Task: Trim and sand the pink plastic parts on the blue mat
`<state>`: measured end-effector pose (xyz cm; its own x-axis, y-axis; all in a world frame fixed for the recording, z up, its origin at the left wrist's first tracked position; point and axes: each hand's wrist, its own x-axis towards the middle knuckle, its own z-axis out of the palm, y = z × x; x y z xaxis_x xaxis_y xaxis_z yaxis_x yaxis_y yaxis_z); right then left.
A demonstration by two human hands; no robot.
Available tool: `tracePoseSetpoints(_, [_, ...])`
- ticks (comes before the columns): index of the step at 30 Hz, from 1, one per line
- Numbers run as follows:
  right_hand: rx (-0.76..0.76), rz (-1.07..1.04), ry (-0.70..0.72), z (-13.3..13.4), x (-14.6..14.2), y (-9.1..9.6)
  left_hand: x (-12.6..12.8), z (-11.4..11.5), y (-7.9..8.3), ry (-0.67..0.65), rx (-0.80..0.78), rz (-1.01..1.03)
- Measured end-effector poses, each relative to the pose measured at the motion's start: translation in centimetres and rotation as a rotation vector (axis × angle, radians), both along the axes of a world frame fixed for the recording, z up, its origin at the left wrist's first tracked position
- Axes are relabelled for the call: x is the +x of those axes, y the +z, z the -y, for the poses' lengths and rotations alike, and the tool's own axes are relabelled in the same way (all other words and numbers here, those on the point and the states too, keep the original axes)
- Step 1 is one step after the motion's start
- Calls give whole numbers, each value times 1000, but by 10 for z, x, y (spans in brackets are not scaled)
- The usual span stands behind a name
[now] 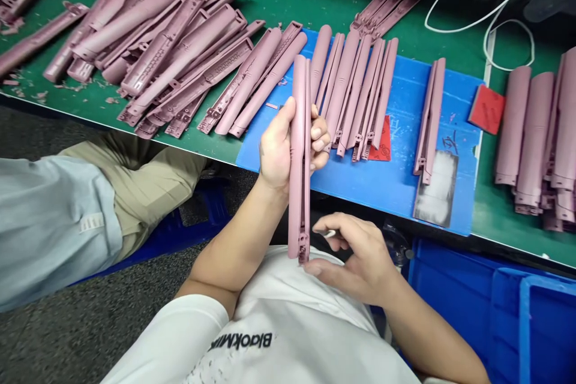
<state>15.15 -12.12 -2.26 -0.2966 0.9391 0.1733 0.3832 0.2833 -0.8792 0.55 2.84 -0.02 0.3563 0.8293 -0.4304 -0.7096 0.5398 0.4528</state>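
My left hand (294, 144) is closed around a long pink plastic shell (297, 192), which looks like a hair straightener housing. It is held nearly upright over my lap, with a narrow slot along its right side. Close to its lower end is my right hand (353, 252), with thumb and forefinger apart. A small pale object (330, 233) shows beneath its curled fingers; its kind is hard to make out. Behind my left hand, several similar shells (346, 90) lie side by side on a blue sheet (405, 192). Another shell (431, 120) rests farther right, over a grey worn plate (436, 192).
A heap of pink shell parts (180, 54) covers the green table (279, 6) at left, with scraps around it. More shells (531, 132) are stacked at right, near a red pad (486, 109). A blue crate (459, 282) stands below. A seated person (58, 222) is at left.
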Motion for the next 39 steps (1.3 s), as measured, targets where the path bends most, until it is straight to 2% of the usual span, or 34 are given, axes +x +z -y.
tracePoseSetpoints(3, [-64, 0, -20, -3, -13, -1, 1, 1, 0, 10, 22, -19])
tracePoseSetpoints(6, [-11, -53, -21, -3, -14, -4, -1, 1, -1, 16, 40, -32])
tracePoseSetpoints(12, [-132, -164, -307, -3, -1, -7, -2, 1, -2, 23, 41, -44])
tracePoseSetpoints(18, [-144, -216, -317, -3, -6, -5, -1, 0, -4, 28, 57, -66])
tracePoseSetpoints(21, [-230, -238, -260, -3, -12, -5, 2, 3, -7, 57, 112, -135])
tracePoseSetpoints(24, [-355, -233, -213, -5, -17, -9, 7, 8, -9, 152, 176, -243])
tracePoseSetpoints(26, [-469, -332, -209, -6, -18, -15, 9, 13, -11, 194, 225, -278])
tracePoseSetpoints(30, [-648, -649, -122, -6, -13, -27, 10, 21, -15, 154, 335, -316])
tracePoseSetpoints(34, [-602, -678, -71, -1, -10, -33, 12, 25, -20, 212, 406, -410])
tracePoseSetpoints(39, [-515, -619, -74, 1, -11, -30, 16, 26, -23, 231, 471, -460])
